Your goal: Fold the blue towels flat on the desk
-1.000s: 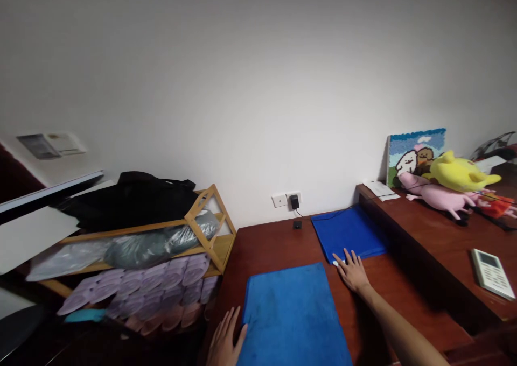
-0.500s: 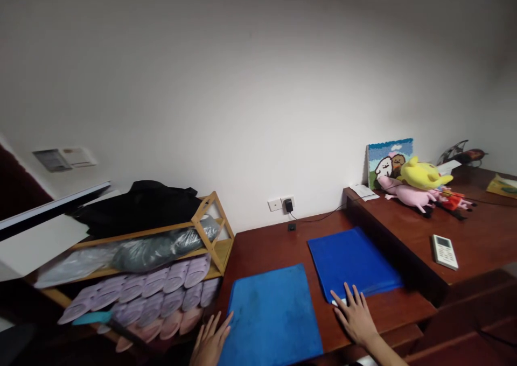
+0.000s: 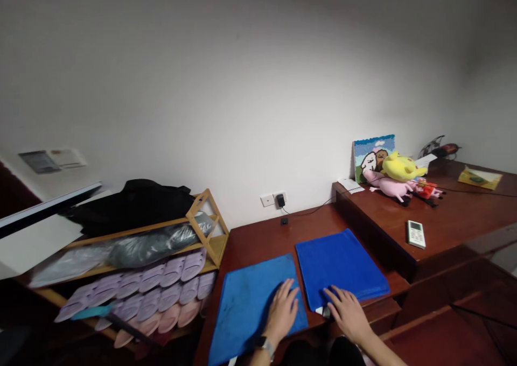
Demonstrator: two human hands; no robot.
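Observation:
Two flat blue pieces lie side by side on the reddish-brown desk. The lighter blue piece [image 3: 242, 301] is on the left, marked with dark smudges. My left hand [image 3: 281, 309] rests over its right part, fingers stretched out, a watch on the wrist. To the right lies the darker blue piece [image 3: 339, 264], with a small white tag at its front left corner. My right hand [image 3: 346, 311] touches the front edge of this darker piece near the tag, fingers spread. Neither hand grips anything.
On the raised desk [image 3: 444, 215] at right are a white remote [image 3: 416, 234], plush toys [image 3: 390, 187] and a picture [image 3: 374, 153]. A wooden rack [image 3: 218, 247] with slippers [image 3: 173, 272] stands left. A black plug [image 3: 280, 199] sits in the wall socket.
My left hand has moved right, from the lighter piece's left edge onto its right part. My right hand stays near the darker piece's front left corner. The camera view has shifted.

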